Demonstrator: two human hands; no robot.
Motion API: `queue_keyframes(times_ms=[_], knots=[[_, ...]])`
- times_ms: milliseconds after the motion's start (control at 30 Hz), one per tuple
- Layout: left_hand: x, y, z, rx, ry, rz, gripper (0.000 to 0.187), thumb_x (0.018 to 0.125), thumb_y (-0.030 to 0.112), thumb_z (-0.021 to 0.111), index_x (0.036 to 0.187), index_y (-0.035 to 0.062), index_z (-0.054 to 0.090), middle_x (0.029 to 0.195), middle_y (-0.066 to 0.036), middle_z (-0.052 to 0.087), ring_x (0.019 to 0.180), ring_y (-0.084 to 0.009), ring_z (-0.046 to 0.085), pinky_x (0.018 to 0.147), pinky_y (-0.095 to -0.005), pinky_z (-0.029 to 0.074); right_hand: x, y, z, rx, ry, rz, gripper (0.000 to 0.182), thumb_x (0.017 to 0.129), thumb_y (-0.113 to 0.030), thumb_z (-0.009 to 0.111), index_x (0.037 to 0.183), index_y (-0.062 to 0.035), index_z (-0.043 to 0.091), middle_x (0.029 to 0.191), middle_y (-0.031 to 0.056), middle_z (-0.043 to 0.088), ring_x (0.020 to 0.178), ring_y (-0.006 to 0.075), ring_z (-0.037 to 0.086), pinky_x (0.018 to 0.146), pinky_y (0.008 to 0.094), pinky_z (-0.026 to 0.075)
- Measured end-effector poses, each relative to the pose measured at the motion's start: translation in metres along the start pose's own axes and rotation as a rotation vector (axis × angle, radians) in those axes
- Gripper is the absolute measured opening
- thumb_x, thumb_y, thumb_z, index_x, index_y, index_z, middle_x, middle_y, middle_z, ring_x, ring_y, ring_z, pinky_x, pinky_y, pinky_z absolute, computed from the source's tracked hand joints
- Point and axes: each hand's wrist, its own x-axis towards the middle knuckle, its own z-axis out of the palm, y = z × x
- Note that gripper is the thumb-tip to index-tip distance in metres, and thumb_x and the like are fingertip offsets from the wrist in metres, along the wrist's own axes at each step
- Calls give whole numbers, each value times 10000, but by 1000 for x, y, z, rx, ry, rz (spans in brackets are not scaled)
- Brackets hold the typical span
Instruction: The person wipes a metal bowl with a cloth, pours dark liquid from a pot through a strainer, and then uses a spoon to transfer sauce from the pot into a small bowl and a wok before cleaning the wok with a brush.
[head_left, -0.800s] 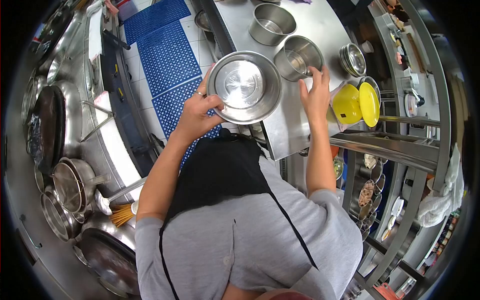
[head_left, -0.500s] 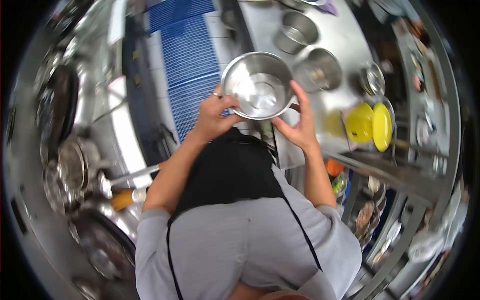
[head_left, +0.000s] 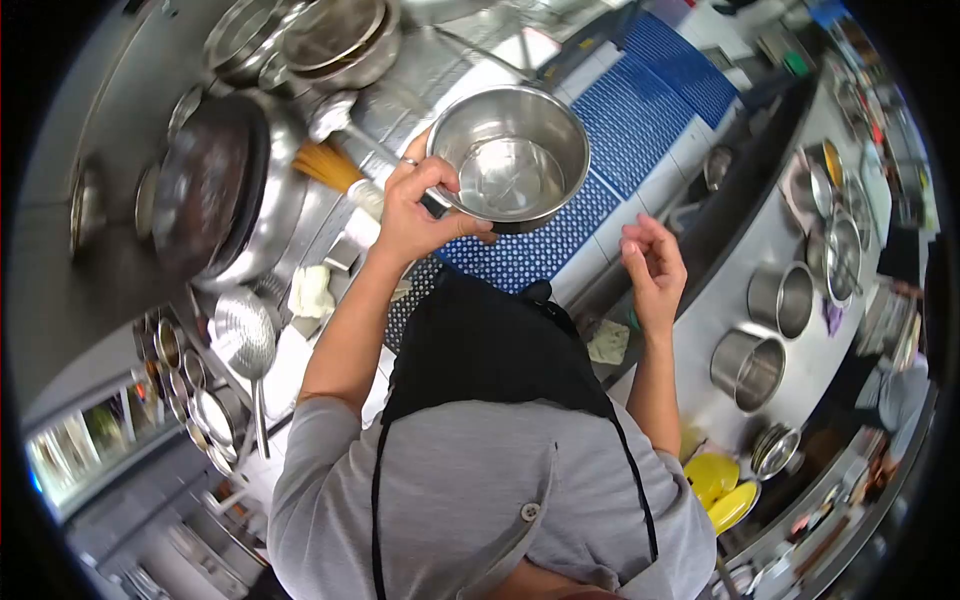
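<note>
My left hand point(head_left: 425, 205) grips a round stainless-steel pot point(head_left: 455, 190) at its near left side, the thumb under the rim and fingers curled beside the wall. The pot is held up in front of me, its mouth tilted toward my view and its shiny inside bottom showing. To the right of it, my right hand point(head_left: 655, 272) is raised in the air, fingers loosely bent and apart, holding nothing. Close behind my left hand are a ladle point(head_left: 333, 115) and a bundle of thin wooden sticks with a white wrap point(head_left: 335, 170).
A large wok point(head_left: 225, 190) and stacked metal strainers point(head_left: 335, 45) are on the left-hand stove side. A perforated skimmer point(head_left: 245, 330) lies near a white cloth point(head_left: 311, 292). Two steel pots point(head_left: 780, 300) and yellow bowls point(head_left: 710, 478) stand on the right counter. Blue mats point(head_left: 635, 120) cover the floor ahead.
My body has turned left, toward the stove side. My right hand has let go of the pot and moved away to the right, while my left hand keeps hold of it.
</note>
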Motion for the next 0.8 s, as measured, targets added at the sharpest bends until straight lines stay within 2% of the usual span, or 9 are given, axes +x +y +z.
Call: queue_keyframes(times_ms=[100, 233, 267, 367, 467, 533, 600, 700, 800], knots=[[-29, -1, -46, -1, 103, -59, 489, 613, 351, 926, 849, 66, 606, 838, -20, 598, 918, -195, 574, 872, -326, 434, 1, -14, 42, 92, -211, 50, 374, 949, -44, 656, 1312, 11, 582, 1135, 89, 671, 962, 117, 628, 792, 244, 525], [-70, -8, -85, -236, 309, -167, 491, 671, 334, 895, 954, 66, 597, 885, -17, 589, 856, -176, 576, 875, -320, 443, 1, -33, 124, 171, -475, -12, 650, 919, -108, 708, 1490, -47, 404, 1271, 149, 613, 1082, 193, 599, 887, 311, 515], [-79, -11, -93, -322, 349, -199, 494, 689, 336, 889, 978, 66, 592, 897, -5, 582, 870, -160, 566, 871, -310, 442, 5, -33, 147, 171, -551, -18, 847, 896, -229, 760, 1558, -71, 256, 1352, 176, 558, 1169, 244, 561, 928, 343, 502], [-98, -25, -125, -456, 432, -251, 417, 824, 336, 803, 1055, 67, 584, 934, 23, 547, 916, -102, 528, 842, -263, 430, 24, -37, 233, 220, -658, -139, 1049, 867, -543, 733, 1599, -110, 118, 1446, 188, 486, 1220, 269, 546, 1030, 377, 425], [-113, -47, -165, -501, 568, -523, 346, 966, 387, 639, 1068, 60, 586, 946, 13, 553, 907, -92, 524, 809, -244, 423, 38, -42, 306, 336, -813, 52, 1051, 868, -611, 685, 1603, -130, 109, 1459, 205, 464, 1199, 310, 576, 866, 421, 546], [-122, -62, -193, -584, 551, -820, 604, 1009, 582, 452, 1216, 25, 564, 1102, -79, 631, 1010, -188, 619, 819, -323, 530, 51, -44, 350, 250, -835, 284, 1031, 875, -734, 558, 1604, -156, 115, 1449, 197, 475, 1123, 324, 617, 620, 425, 610], [-131, -81, -213, -655, 446, -1049, 863, 984, 717, 325, 1372, -37, 479, 1231, -238, 626, 1062, -331, 678, 839, -434, 596, 64, -52, 381, 84, -891, 427, 953, 897, -803, 393, 1579, -165, 205, 1377, 177, 539, 970, 297, 680, 528, 376, 594], [-153, -100, -229, -754, 386, -1172, 874, 961, 737, 376, 1293, -63, 495, 1029, -262, 681, 935, -320, 704, 828, -440, 580, 76, -52, 415, -23, -980, 627, 879, 915, -797, 354, 1515, -154, 359, 1211, 151, 658, 826, 255, 716, 412, 334, 559], [-166, -99, -233, -880, 459, -1187, 869, 944, 725, 444, 1342, -47, 455, 1119, -299, 647, 1004, -363, 683, 850, -466, 573, 73, -56, 426, -64, -990, 704, 861, 901, -795, 394, 1458, -139, 436, 1093, 128, 708, 739, 235, 716, 362, 321, 530]])
